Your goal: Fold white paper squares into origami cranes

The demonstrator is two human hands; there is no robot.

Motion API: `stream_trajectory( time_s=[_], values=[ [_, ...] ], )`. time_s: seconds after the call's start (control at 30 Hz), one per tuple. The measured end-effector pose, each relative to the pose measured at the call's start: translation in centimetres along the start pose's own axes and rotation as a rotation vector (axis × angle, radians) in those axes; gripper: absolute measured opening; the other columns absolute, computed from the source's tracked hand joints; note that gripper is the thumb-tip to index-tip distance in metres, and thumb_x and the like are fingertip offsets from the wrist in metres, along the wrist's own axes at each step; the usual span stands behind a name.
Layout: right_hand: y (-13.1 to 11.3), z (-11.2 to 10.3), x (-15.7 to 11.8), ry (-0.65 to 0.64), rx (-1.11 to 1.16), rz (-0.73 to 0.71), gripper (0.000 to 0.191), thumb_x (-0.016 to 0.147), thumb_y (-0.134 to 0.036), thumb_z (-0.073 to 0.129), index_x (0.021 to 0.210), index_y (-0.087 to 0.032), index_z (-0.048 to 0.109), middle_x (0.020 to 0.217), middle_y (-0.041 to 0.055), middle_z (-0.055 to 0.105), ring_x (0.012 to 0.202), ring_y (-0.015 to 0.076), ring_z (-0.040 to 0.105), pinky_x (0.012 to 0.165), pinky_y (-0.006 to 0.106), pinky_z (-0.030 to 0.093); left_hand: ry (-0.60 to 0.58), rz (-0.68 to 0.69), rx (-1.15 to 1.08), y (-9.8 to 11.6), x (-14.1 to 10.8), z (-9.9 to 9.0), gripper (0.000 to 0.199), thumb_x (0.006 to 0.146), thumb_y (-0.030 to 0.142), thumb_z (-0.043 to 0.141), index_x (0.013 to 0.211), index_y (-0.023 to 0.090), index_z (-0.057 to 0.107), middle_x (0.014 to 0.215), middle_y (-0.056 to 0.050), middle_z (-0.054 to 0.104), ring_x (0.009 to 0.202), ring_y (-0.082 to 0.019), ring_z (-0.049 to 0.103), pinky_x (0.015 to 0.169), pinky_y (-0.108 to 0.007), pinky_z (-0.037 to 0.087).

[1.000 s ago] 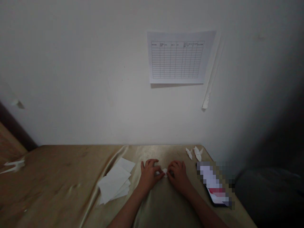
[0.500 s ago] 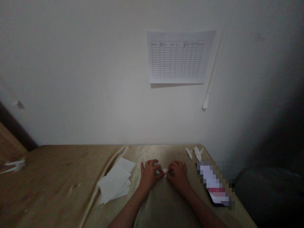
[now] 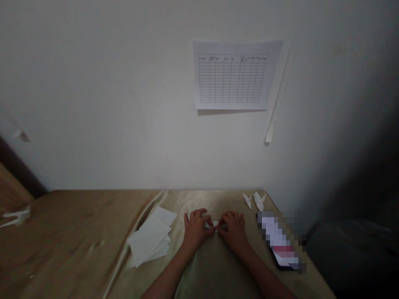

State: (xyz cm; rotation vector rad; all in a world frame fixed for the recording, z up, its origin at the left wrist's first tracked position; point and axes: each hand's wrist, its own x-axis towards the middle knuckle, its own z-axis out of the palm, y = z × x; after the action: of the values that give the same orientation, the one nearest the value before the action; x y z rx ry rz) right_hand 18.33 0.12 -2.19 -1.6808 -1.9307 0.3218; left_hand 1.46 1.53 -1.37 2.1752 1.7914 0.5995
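Observation:
A small white folded paper [image 3: 215, 224] lies between my two hands, partly hidden by the fingertips. My left hand [image 3: 198, 226] pinches its left side with thumb and index finger, the other fingers curled loosely above. On the other side, my right hand [image 3: 232, 227] has its thumb and index finger pressed together on the paper's right side. Several white paper sheets [image 3: 151, 236] overlap to the left of my left hand. Two small folded paper shapes [image 3: 247, 201] [image 3: 258, 201] rest near the table's back right corner.
A phone [image 3: 279, 241], blurred by pixelation, lies on the cloth-covered table [image 3: 77, 232] at the right. White scraps [image 3: 17, 217] are at the far left. A printed grid sheet [image 3: 232, 77] hangs on the wall, and a dark rounded object [image 3: 349, 253] stands beyond the right edge.
Both hands stay nearly in place, still pinching the small paper. A bit more white paper shows by my left fingers. The view has shifted very slightly.

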Motion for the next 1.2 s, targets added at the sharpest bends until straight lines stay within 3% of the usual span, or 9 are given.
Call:
stream_trajectory(
  time_s=[0.43,1.03,1.2],
  values=[
    [1.1,-0.3,0.6,-0.151,-0.039,-0.001,0.024,0.086,-0.025,0.058,0.105,-0.035,0.069,0.121,0.0002,0.064,0.124,0.025,0.046,0.113,0.048,0.017,-0.033,0.006,-0.012,-0.4,0.2,-0.1,0.011,0.075,0.034,0.075,0.086,0.036,0.074,0.137,0.004,0.059,0.135,-0.027,0.044,0.116,-0.067,0.007],
    [2.4,-0.9,0.8,-0.249,0.012,-0.041,0.049,0.078,-0.008,0.046,0.113,-0.036,0.068,0.128,-0.0021,0.06,0.129,0.0208,0.042,0.114,0.043,0.012,-0.102,0.045,-0.028,-0.7,-0.1,-1.3,0.013,0.079,0.032,0.071,0.091,0.037,0.075,0.141,0.003,0.057,0.137,-0.027,0.043,0.117,-0.067,0.009],
    [1.7,-0.8,0.5,-0.163,0.023,-0.048,0.029,0.088,-0.023,0.05,0.105,-0.034,0.071,0.12,-0.0002,0.063,0.122,0.0219,0.047,0.113,0.043,0.018,-0.056,0.044,-0.012,-0.3,-0.2,-1.1,0.01,0.079,0.038,0.073,0.088,0.037,0.075,0.139,0.003,0.059,0.134,-0.028,0.045,0.116,-0.068,0.01]
  ],
)
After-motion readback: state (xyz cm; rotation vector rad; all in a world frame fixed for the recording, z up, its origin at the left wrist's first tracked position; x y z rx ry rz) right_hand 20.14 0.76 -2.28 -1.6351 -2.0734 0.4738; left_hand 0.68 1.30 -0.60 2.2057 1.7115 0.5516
